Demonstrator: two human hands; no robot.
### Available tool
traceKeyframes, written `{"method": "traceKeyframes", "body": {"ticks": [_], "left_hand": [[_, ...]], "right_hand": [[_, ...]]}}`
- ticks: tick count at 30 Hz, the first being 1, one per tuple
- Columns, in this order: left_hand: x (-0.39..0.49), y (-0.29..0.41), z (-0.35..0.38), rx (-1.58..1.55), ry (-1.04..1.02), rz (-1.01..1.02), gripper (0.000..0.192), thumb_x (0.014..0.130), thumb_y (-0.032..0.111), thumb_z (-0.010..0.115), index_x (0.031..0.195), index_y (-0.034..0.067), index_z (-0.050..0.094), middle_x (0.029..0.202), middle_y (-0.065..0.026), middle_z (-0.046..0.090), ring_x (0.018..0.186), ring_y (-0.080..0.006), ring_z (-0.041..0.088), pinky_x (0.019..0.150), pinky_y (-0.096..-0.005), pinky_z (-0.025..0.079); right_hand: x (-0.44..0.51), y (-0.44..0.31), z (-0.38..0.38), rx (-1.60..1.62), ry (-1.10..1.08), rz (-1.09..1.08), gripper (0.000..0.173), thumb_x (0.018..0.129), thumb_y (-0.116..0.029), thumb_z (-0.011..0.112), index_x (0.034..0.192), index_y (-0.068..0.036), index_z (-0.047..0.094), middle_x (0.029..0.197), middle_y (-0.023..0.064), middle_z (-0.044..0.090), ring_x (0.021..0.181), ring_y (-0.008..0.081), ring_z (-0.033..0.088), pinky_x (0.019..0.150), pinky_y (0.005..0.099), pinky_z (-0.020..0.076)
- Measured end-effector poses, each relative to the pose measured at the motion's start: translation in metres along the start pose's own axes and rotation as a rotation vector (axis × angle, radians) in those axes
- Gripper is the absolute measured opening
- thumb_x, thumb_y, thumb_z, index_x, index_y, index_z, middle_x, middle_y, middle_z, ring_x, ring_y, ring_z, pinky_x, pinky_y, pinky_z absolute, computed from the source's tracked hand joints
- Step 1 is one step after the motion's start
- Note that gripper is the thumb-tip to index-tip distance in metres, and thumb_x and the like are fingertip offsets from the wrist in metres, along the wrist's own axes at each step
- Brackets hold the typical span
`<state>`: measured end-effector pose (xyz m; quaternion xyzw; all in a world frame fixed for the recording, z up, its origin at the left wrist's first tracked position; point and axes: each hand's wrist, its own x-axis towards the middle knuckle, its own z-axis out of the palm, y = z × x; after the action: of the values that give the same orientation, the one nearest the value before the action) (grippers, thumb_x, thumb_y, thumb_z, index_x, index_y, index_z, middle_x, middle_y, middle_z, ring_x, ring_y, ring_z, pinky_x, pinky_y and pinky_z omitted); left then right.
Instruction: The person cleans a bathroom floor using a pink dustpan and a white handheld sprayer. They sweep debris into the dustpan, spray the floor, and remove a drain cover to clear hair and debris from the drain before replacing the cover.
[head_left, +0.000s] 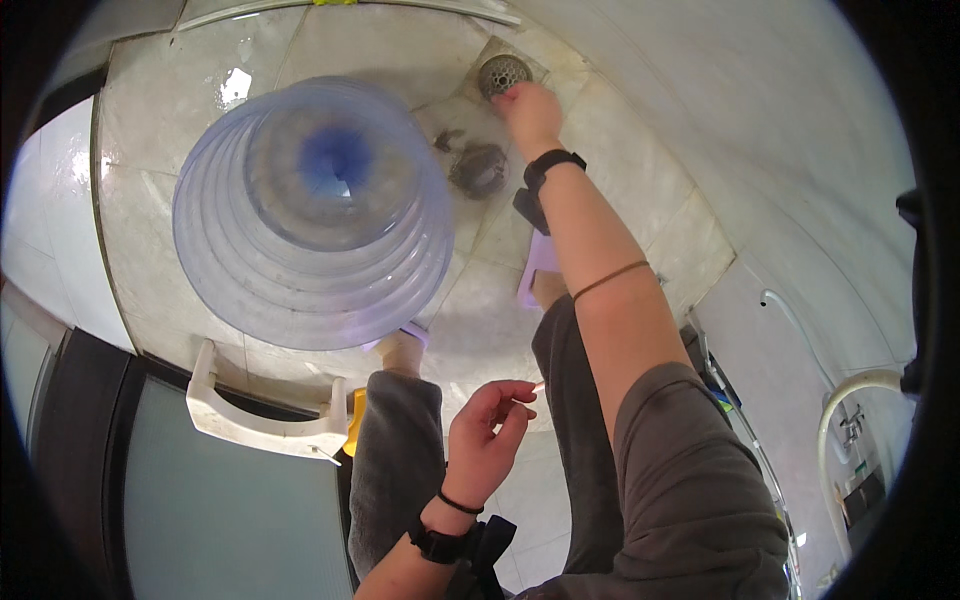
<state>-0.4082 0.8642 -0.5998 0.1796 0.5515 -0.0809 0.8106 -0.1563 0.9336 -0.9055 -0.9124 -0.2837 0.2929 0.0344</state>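
Observation:
At the top, my right hand reaches down to the near edge of a round metal floor drain grate. Its fingertips are bent at the rim, and whether they grip anything is hidden. Just below, on the wet tiles, lies a round dark see-through piece, with a dark hair-like clump beside it. My left hand hangs above the gap between my legs, fingers loosely curled and apart, nothing visible in it. Left of the drain stands a large translucent blue ribbed plastic container, bluest at its centre.
My feet are in purple slippers. A white curved plastic piece with short legs stands by the dark-framed glass door, a yellow object behind it. Along the right wall are a curved pale hose and a tap.

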Motion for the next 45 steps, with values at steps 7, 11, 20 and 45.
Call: {"method": "traceKeyframes", "body": {"ticks": [7, 11, 20, 45], "left_hand": [[0.001, 0.004, 0.001, -0.023, -0.004, -0.02, 0.022, 0.088, -0.005, 0.046, 0.108, -0.004, 0.055, 0.099, -0.0087, 0.061, 0.088, -0.013, 0.059, 0.082, -0.0264, 0.049], [0.002, 0.003, 0.0, -0.013, -0.007, 0.001, 0.022, 0.088, -0.004, 0.046, 0.108, -0.004, 0.055, 0.099, -0.0088, 0.061, 0.088, -0.0132, 0.059, 0.082, -0.0265, 0.049], [0.003, -0.001, 0.001, -0.051, 0.006, 0.022, 0.022, 0.086, -0.003, 0.05, 0.107, 0.0, 0.057, 0.097, -0.0076, 0.063, 0.082, -0.0129, 0.063, 0.074, -0.0239, 0.05], [0.005, 0.006, 0.004, -0.053, -0.004, 0.037, 0.023, 0.089, -0.004, 0.044, 0.109, -0.003, 0.055, 0.099, -0.0077, 0.06, 0.088, -0.0136, 0.059, 0.083, -0.0274, 0.049]], "right_hand": [[0.014, -0.008, 0.0, -0.271, -0.098, -0.127, 0.017, 0.076, -0.022, 0.065, 0.077, -0.007, 0.069, 0.084, 0.0157, 0.066, 0.082, 0.0335, 0.063, 0.071, 0.0426, 0.0502], [0.015, -0.004, 0.001, -0.345, -0.063, -0.229, 0.017, 0.074, -0.023, 0.067, 0.076, -0.006, 0.067, 0.081, 0.015, 0.066, 0.079, 0.0337, 0.063, 0.069, 0.0425, 0.05], [0.003, 0.014, 0.005, 0.457, 0.076, 0.073, 0.017, 0.072, -0.021, 0.067, 0.082, -0.008, 0.064, 0.081, 0.0105, 0.067, 0.076, 0.0288, 0.063, 0.069, 0.0363, 0.0504], [-0.049, 0.023, -0.059, 1.375, -0.458, 0.199, 0.03, 0.092, -0.032, 0.049, 0.104, -0.005, 0.058, 0.096, 0.002, 0.061, 0.078, 0.0118, 0.053, 0.067, 0.0281, 0.0416]]}}
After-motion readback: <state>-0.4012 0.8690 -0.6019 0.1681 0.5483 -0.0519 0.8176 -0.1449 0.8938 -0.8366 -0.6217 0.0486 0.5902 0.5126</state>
